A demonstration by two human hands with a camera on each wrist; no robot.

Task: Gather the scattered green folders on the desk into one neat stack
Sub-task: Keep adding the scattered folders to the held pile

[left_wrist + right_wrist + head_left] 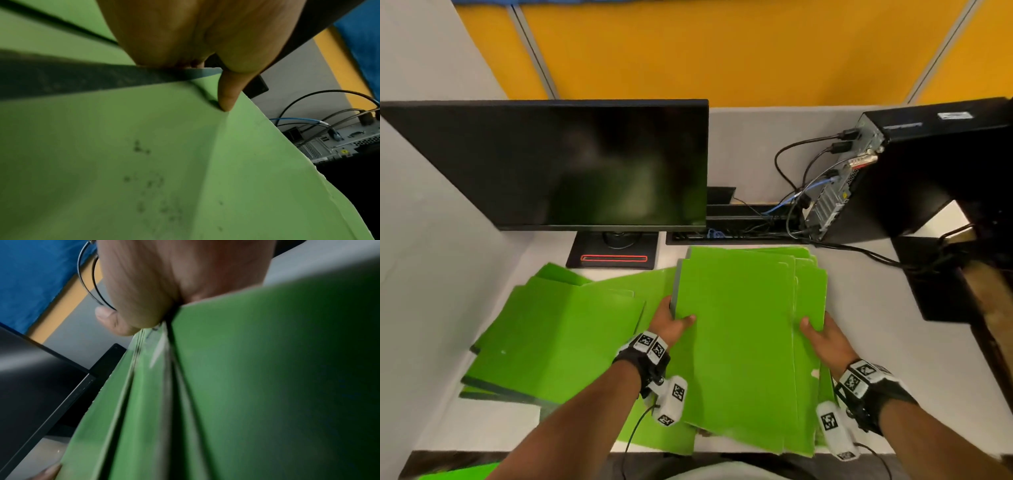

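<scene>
A bundle of several green folders (743, 339) is held between both hands in front of me, above the desk. My left hand (671, 320) grips its left edge, thumb on top (226, 97) and fingers underneath. My right hand (825, 337) grips the right edge the same way, thumb on the top folder; the folder edges (156, 386) fan out below that hand. More green folders (558, 329) lie spread over one another on the left of the desk, and one folder (654, 431) lies under the bundle by the front edge.
A dark monitor (558, 164) on its stand (613, 255) is behind the folders. A black computer tower (914, 171) with cables (794, 192) stands at the back right. Grey partition walls (424, 212) close the left and back. The white desk (876, 308) is bare at right.
</scene>
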